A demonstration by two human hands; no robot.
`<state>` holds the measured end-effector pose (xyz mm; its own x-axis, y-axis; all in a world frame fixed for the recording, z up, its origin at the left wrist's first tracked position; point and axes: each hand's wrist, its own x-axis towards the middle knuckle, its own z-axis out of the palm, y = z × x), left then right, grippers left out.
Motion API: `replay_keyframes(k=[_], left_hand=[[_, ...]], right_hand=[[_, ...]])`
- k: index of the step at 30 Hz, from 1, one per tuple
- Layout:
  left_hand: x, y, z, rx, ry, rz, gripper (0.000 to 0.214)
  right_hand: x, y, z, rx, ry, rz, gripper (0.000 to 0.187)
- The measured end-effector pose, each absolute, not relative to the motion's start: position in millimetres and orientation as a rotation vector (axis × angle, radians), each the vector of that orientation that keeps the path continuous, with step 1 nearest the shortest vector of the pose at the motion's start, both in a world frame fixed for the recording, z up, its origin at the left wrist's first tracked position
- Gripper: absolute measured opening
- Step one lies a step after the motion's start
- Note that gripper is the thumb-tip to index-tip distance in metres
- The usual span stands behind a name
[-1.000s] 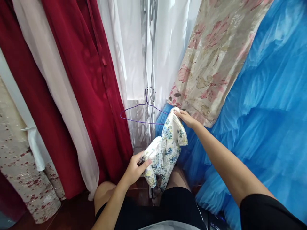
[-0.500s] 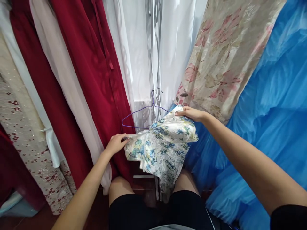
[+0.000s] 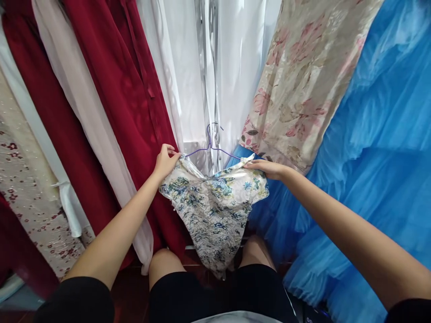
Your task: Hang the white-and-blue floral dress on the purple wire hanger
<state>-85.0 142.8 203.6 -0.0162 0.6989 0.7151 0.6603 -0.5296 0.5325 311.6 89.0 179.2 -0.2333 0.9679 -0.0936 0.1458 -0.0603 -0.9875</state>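
Observation:
A floral blouse, white with blue and yellow flowers, hangs spread out above my knees. Its shoulders sit over a purple wire hanger, whose hook sticks up in front of the white cloth. My left hand pinches the blouse at its left shoulder. At the right shoulder, my right hand grips the fabric near the neckline, thumb and fingers closed. The hanger's lower bar is hidden by the blouse.
Dark red gowns and a pale pink drape hang on the left. White fabric with metal rods hangs behind the hanger. A beige floral dress and a ruffled blue gown fill the right side.
My left hand has risen and pulled the blouse's left shoulder up over the hanger's left arm. The blouse now hangs nearly level. My right hand has moved slightly lower.

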Motion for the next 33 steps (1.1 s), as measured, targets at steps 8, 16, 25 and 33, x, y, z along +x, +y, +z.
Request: replay_keyframes(k=[8,16,25,33], left_hand=[[-68,111,197,2.354,1.351,1.698,0.034],[-54,113,196,2.413,1.554,1.586,0.040],[-43,99,232,2.590,1.765,1.228,0.042],[-67,125,212,2.416,1.568,1.231,0.041]], right_hand=[[312,80,198,-1.249,-1.266,1.016,0.014],[295,90,214,-1.188,-1.469,0.592,0.022],[315,103,214,-1.196,-1.468,-0.119,0.023],[246,43,240,-1.054,-2.092,-0.222,0.012]])
